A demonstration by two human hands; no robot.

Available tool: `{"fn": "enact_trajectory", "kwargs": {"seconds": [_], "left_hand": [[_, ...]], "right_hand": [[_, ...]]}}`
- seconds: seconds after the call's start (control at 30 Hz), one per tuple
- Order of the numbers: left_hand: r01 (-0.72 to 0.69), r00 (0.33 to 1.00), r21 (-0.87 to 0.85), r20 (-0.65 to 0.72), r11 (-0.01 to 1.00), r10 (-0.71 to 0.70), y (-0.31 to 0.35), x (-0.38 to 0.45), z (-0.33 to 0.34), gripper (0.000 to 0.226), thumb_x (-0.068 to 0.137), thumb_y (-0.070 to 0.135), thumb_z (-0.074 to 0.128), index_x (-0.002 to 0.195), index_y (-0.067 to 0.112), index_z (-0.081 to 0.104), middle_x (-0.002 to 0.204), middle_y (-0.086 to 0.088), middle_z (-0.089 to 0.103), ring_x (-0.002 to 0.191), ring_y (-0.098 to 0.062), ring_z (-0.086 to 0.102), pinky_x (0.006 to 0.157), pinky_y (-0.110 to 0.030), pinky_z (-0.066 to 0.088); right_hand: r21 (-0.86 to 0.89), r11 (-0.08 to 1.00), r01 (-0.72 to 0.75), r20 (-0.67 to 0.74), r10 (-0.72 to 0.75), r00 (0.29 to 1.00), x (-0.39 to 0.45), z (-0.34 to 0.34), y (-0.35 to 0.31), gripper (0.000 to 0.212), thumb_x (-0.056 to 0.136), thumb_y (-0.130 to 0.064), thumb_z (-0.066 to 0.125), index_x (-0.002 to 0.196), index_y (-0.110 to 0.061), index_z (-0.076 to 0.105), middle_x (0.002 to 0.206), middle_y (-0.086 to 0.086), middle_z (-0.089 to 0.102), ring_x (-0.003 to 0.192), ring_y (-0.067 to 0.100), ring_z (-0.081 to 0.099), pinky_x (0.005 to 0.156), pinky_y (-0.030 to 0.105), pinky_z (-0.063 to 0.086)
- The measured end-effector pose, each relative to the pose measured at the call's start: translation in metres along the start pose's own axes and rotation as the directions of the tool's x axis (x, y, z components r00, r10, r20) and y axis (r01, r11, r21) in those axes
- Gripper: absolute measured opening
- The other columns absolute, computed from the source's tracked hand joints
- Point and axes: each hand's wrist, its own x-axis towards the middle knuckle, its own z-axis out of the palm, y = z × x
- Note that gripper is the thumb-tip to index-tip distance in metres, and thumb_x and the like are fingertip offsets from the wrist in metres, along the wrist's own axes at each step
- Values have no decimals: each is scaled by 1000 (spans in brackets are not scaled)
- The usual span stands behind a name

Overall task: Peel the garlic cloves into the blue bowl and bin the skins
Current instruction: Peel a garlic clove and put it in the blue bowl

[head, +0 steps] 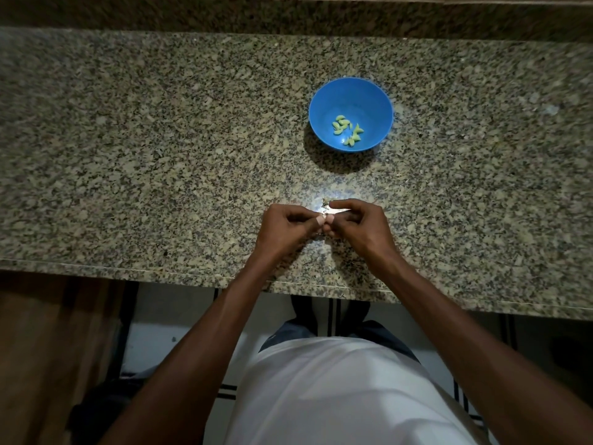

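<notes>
No writing anywhere. Both hands, left hand (285,226) and right hand (359,224), have fingers pinching one tiny garlic clove (323,220) over the tabletop (160,155); blue bowl (369,94) of peeled cloves (346,130) at 12 o'clock.

speckled granite counter (128,155) | blue bowl (324,101) on it | skin scrap (325,202) nearby

Dim overall; glare patch on speckled granite surface (324,194), blue plastic bowl (378,101) shadows lower-left, edges wide-angle bowed, corners dark.
</notes>
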Motion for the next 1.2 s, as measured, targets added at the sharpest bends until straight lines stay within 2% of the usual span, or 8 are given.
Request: {"fn": "enact_trajectory", "kwargs": {"seconds": [0.1, 0.23, 0.4, 0.63, 0.73, 0.97, 1.1, 1.2], "left_hand": [[23, 1000, -35, 9, 999, -22, -5, 0, 3, 14, 88, 14, 84, 97, 4, 82, 86, -10, 80, 83, -27, 79, 82, -45, 65], [0, 999, 39, -47, 999, 2, -3, 1, 10, 9, 87, 17, 85, 94, 12, 81, 83, -2, 80, 76, -16, 78, 73, -33, 65], [82, 995, -97, -50, 992, -88, -6, 3, 15, 19, 91, 20, 81, 102, 5, 80, 84, -9, 80, 78, -23, 78, 76, -37, 64], [244, 969, -293, 30, 924, -247, -2, 4, 17, 7, 94, 7, 75, 92, 6, 81, 81, -17, 76, 73, -19, 70, 78, -33, 58], [304, 952, -333, 85, 892, -293, 3, 5, 16, 8, 94, 4, 72, 93, 4, 81, 80, -14, 75, 72, -17, 66, 72, -26, 55], [141, 989, -262, -6, 955, -148, 8, 2, 25, 11, 95, 11, 76, 104, 4, 75, 83, -6, 79, 75, -12, 75, 72, -23, 60], [105, 990, -230, -73, 968, -125, 3, -1, 32, 16, 95, 14, 75, 107, 2, 73, 92, -8, 77, 83, -11, 76, 72, -21, 59], [113, 991, -204, -41, 972, -124, -2, 0, 34, 17, 94, 17, 77, 106, 6, 74, 98, -8, 78, 93, -18, 77, 81, -30, 62]], "right_hand": [[4, 1000, 19, -26, -19, 999, -2, -3, 4, 19, 93, -6, 78, 112, -8, 74, 85, 11, 80, 82, 27, 80, 84, 48, 65], [73, 997, -4, -51, 8, 999, -2, -5, 4, 19, 92, -9, 80, 108, -4, 72, 83, 15, 80, 82, 30, 80, 84, 52, 65], [173, 984, -33, -79, 47, 996, -1, -2, 6, 11, 93, -3, 77, 103, 1, 75, 87, 22, 79, 85, 40, 79, 89, 57, 63], [65, 997, 34, -102, -27, 994, -1, -4, 6, 8, 91, -3, 79, 99, -2, 79, 86, 13, 80, 78, 28, 80, 83, 47, 66], [4, 997, 72, -103, -71, 992, 2, -6, 8, 7, 91, -6, 79, 97, -10, 81, 85, 7, 81, 78, 26, 80, 82, 48, 65], [141, 990, 27, -128, -9, 992, 1, -5, 14, 18, 93, -7, 77, 111, -3, 80, 98, 11, 81, 92, 30, 79, 89, 50, 64], [182, 983, -12, -26, 17, 1000, -2, -6, 15, 43, 86, -16, 86, 125, -4, 74, 114, 8, 79, 106, 22, 77, 95, 41, 62], [155, 988, 14, -6, -14, 1000, -5, -10, 15, 42, 85, -13, 86, 124, -3, 75, 117, 6, 79, 109, 17, 76, 96, 34, 62]]}}
